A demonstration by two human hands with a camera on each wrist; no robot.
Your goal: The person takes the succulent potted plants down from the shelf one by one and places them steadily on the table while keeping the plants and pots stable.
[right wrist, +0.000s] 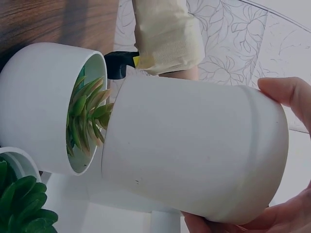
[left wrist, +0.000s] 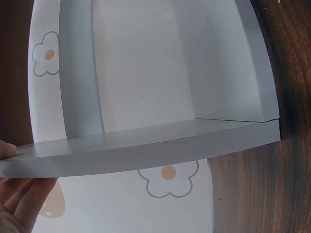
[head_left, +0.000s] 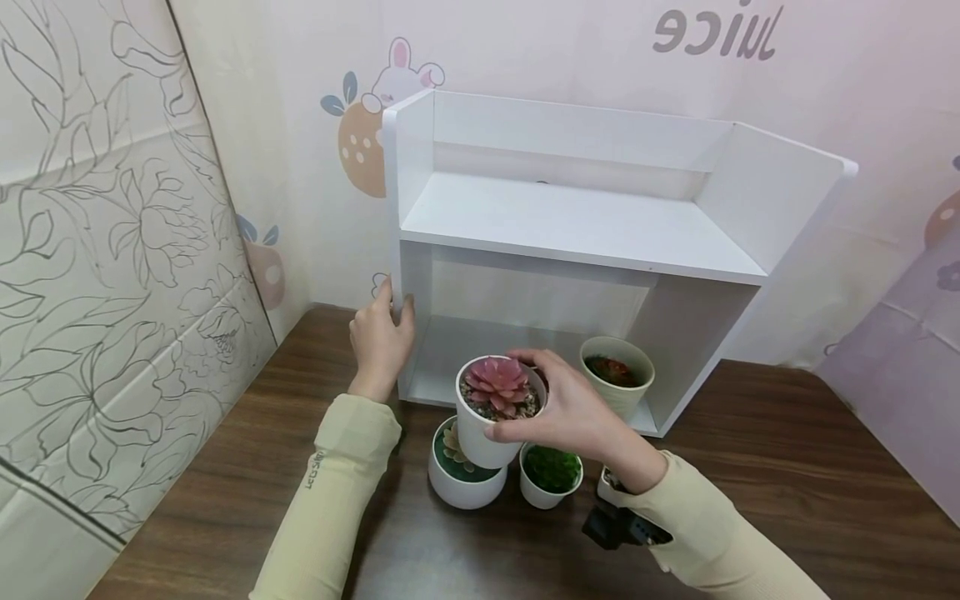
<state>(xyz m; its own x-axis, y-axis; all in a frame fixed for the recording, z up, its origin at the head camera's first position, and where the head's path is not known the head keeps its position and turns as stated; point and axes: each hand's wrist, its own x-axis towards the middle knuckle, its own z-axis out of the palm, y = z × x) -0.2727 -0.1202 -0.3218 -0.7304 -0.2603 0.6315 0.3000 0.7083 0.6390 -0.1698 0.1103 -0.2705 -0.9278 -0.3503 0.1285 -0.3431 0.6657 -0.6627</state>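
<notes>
My right hand (head_left: pixel 573 404) grips a white pot with a pink succulent (head_left: pixel 498 385) by its rim, thumb on the near side. In the right wrist view this white pot (right wrist: pixel 194 150) is tilted sideways, its base close to a lower white pot with a green succulent (right wrist: pixel 87 116). The lower pot (head_left: pixel 467 490) stands on the table in front of the shelf. My left hand (head_left: pixel 381 340) holds the left side panel of the white shelf (head_left: pixel 555 221). In the left wrist view, the thumb (left wrist: pixel 7 149) and fingers (left wrist: pixel 29 196) lie on opposite faces of that panel.
A small white pot with a bright green plant (head_left: pixel 551 471) stands right of the lower pot. A cream pot with a reddish plant (head_left: pixel 617 375) is at the shelf's lower right. Another small white pot (head_left: pixel 609 487) is partly hidden by the right wrist. Brown wooden table (head_left: pixel 787 467) underneath.
</notes>
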